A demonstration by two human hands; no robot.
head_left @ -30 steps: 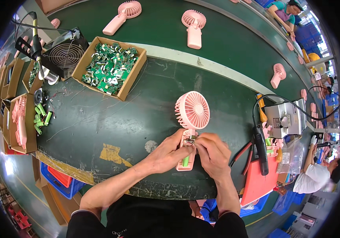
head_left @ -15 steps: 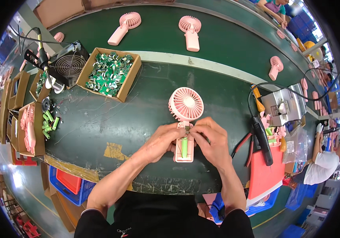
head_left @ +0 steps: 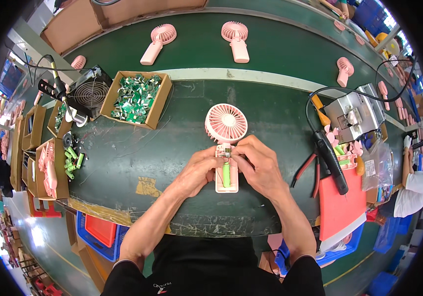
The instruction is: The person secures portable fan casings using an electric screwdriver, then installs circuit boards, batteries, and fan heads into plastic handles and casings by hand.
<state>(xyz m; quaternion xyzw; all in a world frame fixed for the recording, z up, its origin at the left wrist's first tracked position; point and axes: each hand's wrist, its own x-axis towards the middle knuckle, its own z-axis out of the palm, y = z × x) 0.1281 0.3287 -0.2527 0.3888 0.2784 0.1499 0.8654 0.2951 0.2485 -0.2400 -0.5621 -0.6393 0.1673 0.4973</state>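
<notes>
A pink handheld fan (head_left: pixel 226 123) lies on the green bench in front of me, its round head pointing away. Its handle is open, showing a green battery cell (head_left: pixel 226 175) and a small circuit board (head_left: pixel 225 151) near the neck. My left hand (head_left: pixel 196 170) is closed on the left side of the handle, thumb by the lower edge of the board. From the other side, my right hand (head_left: pixel 260 166) pinches at the board's right edge with thumb and forefinger. Whatever lies between those fingertips is too small to make out.
A cardboard box (head_left: pixel 153 120) of green circuit boards stands back left, near a soldering iron (head_left: pixel 59 84). Loose green cells (head_left: pixel 73 163) lie at left. On the right are red-handled pliers (head_left: pixel 304 170), a black-handled tool (head_left: pixel 331 163) and a metal device (head_left: pixel 354 116). More fans line the far belt.
The view has shifted slightly, so the bench things sit a little differently in the picture. Both hands stay at the fan's open handle, with only small finger movement around the board.
</notes>
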